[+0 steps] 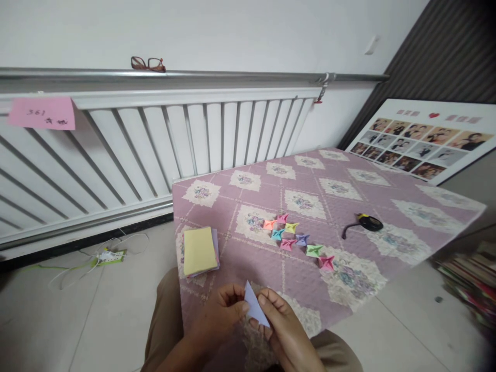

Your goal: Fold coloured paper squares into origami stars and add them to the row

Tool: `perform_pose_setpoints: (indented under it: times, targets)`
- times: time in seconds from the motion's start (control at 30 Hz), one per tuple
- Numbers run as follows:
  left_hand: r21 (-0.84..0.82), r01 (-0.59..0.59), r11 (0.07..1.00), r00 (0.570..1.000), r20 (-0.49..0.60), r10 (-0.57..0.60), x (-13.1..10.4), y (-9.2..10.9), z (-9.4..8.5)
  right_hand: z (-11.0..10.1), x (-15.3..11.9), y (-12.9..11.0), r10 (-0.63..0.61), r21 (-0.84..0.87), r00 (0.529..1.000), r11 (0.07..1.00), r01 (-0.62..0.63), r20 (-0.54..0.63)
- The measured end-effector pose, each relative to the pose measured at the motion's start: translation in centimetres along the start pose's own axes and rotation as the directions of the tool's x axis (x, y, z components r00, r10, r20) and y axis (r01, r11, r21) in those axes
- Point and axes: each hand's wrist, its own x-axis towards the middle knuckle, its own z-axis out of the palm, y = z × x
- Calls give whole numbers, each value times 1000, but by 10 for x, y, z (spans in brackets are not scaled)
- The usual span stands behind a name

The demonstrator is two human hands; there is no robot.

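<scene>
Both hands (253,320) pinch the folded lilac paper (256,308); edges, though small to judge, should align before creasing.

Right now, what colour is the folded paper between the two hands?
Pale lavender-blue; the folded paper shows best in the head view.

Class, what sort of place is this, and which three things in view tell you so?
Probably a room in a home: a white radiator runs along the wall, a flowered cloth covers the table, and a board of couple photos stands beyond it.
</scene>
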Motion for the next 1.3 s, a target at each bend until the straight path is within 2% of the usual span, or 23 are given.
perform_pose_setpoints:
  times: [0.23,0.4,0.53,0.73,0.87,1.0,1.07,1.2,1.3]
  targets:
    - [-81,-13,997,998,57,18,-1,-3,-5,8,-5,-5,30,32,998,999,-32,54]
    - [-86,-5,996,997,73,11,-3,-2,-6,11,-5,-6,-59,-66,997,996,62,45]
    - [-132,-6,991,996,85,18,0,-5,-8,7,-3,-8,-180,-237,983,954,186,46]
    - [-232,9,973,989,145,26,4,-15,-13,1,-8,-19,-235,-502,952,810,304,197]
    - [-303,51,952,985,173,3,4,-23,-14,-1,-14,-30,-255,-667,909,619,414,328]
    - [-334,72,940,978,207,-2,3,-27,-14,-4,-16,-40,-280,-719,844,443,536,457]
    - [-280,40,959,973,230,27,2,-23,-14,-5,-16,-43,-286,-725,824,391,566,489]
    - [-24,-130,991,962,239,132,-3,-1,-19,-10,-17,-48,-278,-758,816,308,575,506]
    - [212,-238,948,923,352,154,-7,19,-21,-11,-18,-49,-251,-777,825,282,563,506]
